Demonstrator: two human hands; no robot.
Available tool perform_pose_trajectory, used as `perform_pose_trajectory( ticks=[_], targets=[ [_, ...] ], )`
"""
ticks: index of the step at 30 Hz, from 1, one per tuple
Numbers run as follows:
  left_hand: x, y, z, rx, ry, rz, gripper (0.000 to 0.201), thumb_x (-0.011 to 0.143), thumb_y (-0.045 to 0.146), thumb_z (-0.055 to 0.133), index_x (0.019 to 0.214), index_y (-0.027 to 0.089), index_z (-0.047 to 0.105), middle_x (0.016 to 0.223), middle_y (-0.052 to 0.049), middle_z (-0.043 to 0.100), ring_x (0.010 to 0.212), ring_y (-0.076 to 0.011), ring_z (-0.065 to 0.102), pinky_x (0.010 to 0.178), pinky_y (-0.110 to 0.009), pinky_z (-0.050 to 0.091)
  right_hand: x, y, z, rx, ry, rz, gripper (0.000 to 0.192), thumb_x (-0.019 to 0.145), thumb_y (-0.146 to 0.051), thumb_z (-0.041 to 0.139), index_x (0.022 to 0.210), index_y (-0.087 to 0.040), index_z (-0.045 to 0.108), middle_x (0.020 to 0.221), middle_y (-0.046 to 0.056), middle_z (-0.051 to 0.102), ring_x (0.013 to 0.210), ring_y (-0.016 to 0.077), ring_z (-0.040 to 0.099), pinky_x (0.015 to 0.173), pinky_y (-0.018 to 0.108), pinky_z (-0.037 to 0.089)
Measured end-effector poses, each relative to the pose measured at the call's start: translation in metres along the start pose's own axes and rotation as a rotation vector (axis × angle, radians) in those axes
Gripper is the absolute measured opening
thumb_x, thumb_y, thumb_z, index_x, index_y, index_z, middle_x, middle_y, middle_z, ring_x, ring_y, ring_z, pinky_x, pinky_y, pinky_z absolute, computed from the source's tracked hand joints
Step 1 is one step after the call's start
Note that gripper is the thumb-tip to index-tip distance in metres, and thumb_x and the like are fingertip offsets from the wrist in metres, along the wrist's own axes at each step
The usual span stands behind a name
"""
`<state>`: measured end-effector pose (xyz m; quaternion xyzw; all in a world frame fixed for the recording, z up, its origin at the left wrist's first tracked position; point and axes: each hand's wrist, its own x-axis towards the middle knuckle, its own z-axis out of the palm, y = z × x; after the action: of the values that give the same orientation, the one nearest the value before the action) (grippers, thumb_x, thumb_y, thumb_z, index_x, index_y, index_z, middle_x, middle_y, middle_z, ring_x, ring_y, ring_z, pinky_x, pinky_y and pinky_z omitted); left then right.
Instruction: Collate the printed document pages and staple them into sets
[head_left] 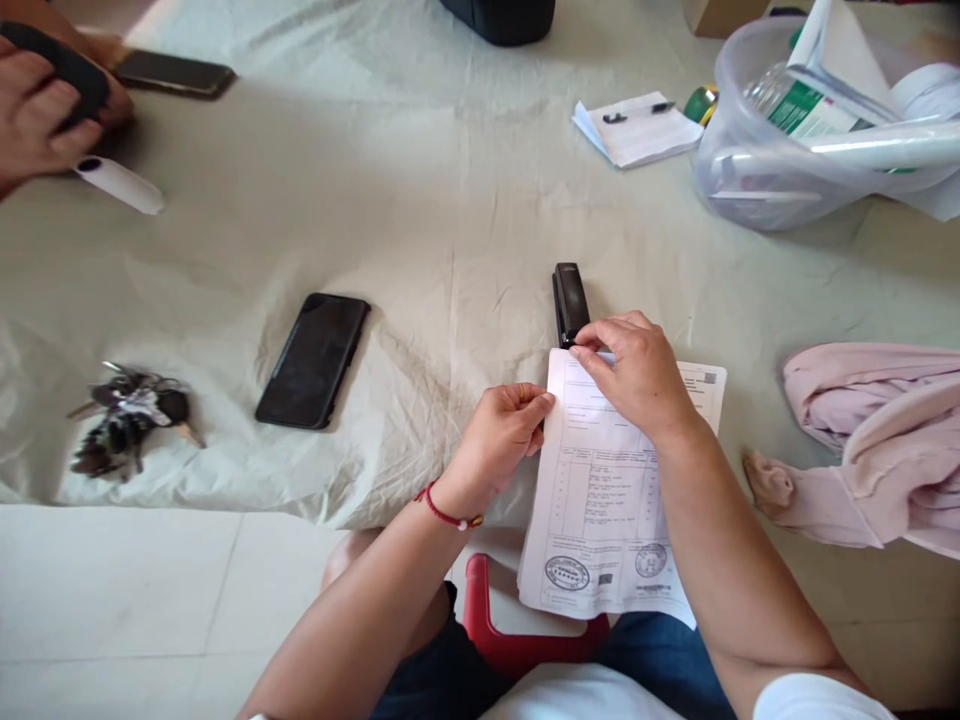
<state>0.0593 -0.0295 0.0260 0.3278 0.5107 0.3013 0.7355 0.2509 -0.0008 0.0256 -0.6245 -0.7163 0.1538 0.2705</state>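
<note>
printed papers (600, 490): stacked sheets with stamps at the lower end, lying on the cloth-covered table (450, 200), lower part hanging past its edge. left hand (499, 435): fingers closed, pinching the stack's left edge near the top. right hand (637, 370): fingers curled down on the top edge, touching the black stapler (569, 300) that meets the paper's top corner. black phone (315, 358): face up, well left. bunch of keys (131, 415): further left. pink cloth (877, 440): at right.
</note>
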Motion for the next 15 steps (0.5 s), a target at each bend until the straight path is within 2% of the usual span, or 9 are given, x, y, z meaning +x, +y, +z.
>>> perform_pose_trajectory(
  ticks=[3, 6, 9, 12, 15],
  targets=[
    [0.001, 0.007, 0.007, -0.003, 0.051, -0.042, 0.023, 0.094, 0.018, 0.066, 0.072, 0.014, 0.065, 0.053, 0.007, 0.044, 0.044, -0.0035, 0.034, 0.046, -0.021, 0.021, 0.000, 0.003, -0.003, 0.008, 0.027, -0.022, 0.013, 0.096, -0.017, 0.068, 0.091, -0.027, 0.075, 0.095, 0.005, 0.083, 0.108, 0.0309, 0.071, 0.095, 0.049, 0.057],
    [0.000, 0.014, 0.014, 0.011, 0.066, -0.065, 0.027, 0.097, 0.013, 0.064, 0.069, 0.014, 0.065, 0.051, 0.007, 0.045, 0.042, -0.0031, 0.034, 0.045, -0.020, 0.021, 0.001, 0.009, -0.009, 0.001, 0.119, -0.023, 0.014, 0.100, -0.024, 0.064, 0.095, -0.027, 0.076, 0.097, 0.005, 0.082, 0.104, 0.0298, 0.073, 0.097, 0.049, 0.059],
    [0.001, 0.017, 0.017, 0.026, 0.083, -0.094, 0.032, 0.098, 0.010, 0.062, 0.067, 0.014, 0.064, 0.049, 0.007, 0.044, 0.041, -0.0028, 0.034, 0.044, -0.020, 0.020, 0.002, 0.018, -0.011, -0.005, 0.184, -0.045, 0.027, 0.106, -0.027, 0.055, 0.116, -0.026, 0.081, 0.118, 0.009, 0.083, 0.115, 0.0298, 0.074, 0.107, 0.052, 0.059],
    [0.003, 0.017, 0.017, 0.029, 0.105, -0.130, 0.034, 0.098, 0.007, 0.061, 0.066, 0.014, 0.063, 0.048, 0.007, 0.044, 0.040, -0.0028, 0.034, 0.044, -0.020, 0.020, 0.002, 0.026, -0.006, -0.003, 0.077, -0.057, 0.045, 0.108, -0.027, 0.050, 0.147, -0.027, 0.072, 0.154, 0.012, 0.071, 0.141, 0.0306, 0.068, 0.120, 0.056, 0.055],
    [0.006, 0.018, 0.012, 0.023, 0.102, -0.147, 0.035, 0.099, 0.007, 0.061, 0.065, 0.014, 0.063, 0.047, 0.007, 0.045, 0.039, -0.0032, 0.036, 0.044, -0.020, 0.021, 0.001, 0.025, 0.000, -0.037, -0.057, -0.054, 0.052, 0.110, -0.025, 0.046, 0.159, -0.025, 0.064, 0.162, 0.012, 0.067, 0.151, 0.0312, 0.063, 0.126, 0.059, 0.051]
  ],
)
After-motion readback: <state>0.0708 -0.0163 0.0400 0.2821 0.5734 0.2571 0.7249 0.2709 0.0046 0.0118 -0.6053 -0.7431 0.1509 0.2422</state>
